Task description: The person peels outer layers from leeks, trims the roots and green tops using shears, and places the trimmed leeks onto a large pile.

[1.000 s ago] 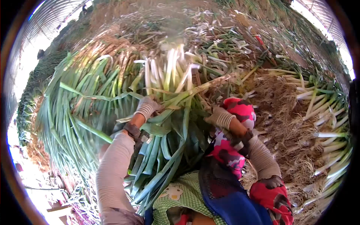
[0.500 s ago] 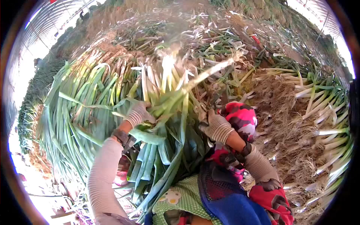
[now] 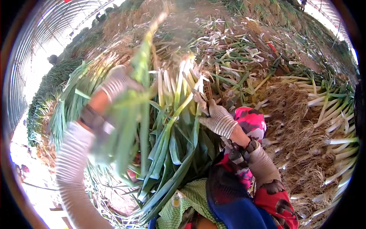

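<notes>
My left hand [image 3: 119, 84], in a striped glove and blurred by motion, is closed round a long green onion [image 3: 142, 72]. That stalk stands nearly upright, its root end up and away from me, its leaves hanging down in a blur. A bunch of green onions [image 3: 173, 114] lies over my lap, pale ends pointing away and broad leaves trailing towards me. At the bunch's right side my right hand [image 3: 218, 120], gloved too, is closed on its stalks; the fingertips are partly hidden and the glove's tips look soiled.
A pile of green onions [image 3: 70, 97] lies to the left. On the right, more onions [image 3: 339, 147] lie in a row beside a mass of dry roots [image 3: 291, 126]. Loose stalks and peelings [image 3: 236, 57] cover the ground ahead. An arched frame [image 3: 42, 34] rises at the left.
My left hand has moved up and left, lifting the green onion; its root end swung from the right to upright. The right hand stays by the bunch. The view has shifted slightly.
</notes>
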Demonstrator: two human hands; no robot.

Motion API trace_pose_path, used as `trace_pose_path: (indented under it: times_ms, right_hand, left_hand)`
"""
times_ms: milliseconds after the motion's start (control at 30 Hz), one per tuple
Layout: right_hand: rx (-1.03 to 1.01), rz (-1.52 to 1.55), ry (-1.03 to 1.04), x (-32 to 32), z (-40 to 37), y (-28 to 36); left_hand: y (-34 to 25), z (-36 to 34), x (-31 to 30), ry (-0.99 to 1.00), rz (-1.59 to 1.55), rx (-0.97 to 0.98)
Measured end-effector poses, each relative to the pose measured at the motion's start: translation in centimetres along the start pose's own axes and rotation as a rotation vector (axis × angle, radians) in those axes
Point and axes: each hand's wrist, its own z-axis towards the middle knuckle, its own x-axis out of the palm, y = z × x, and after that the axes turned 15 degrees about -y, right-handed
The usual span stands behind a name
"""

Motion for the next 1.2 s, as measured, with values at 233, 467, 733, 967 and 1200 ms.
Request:
trace_pose_path:
  times_ms: [233,467,733,967,1200]
  right_hand:
    - [0.105,-0.129,0.371,2.9,-3.8,-0.4]
    - [0.077,-0.211,0.438,4.7,-0.8,0.5]
    - [-0.102,-0.230,0.281,10.4,6.3,-0.1]
    - [-0.167,-0.402,0.471,13.7,13.4,-0.5]
    - [-0.260,-0.551,0.381,15.1,18.3,1.6]
  left_hand:
    - [18.0,-4.3,23.4,-0.067,-0.255,-0.092]
    - [18.4,-4.6,22.9,-0.068,-0.424,-0.185]
    - [21.1,-4.3,25.4,-0.133,-0.545,-0.246]
    - [21.0,-4.4,25.0,-0.062,-0.453,-0.246]
    - [19.0,-4.8,23.1,-0.057,-0.397,-0.230]
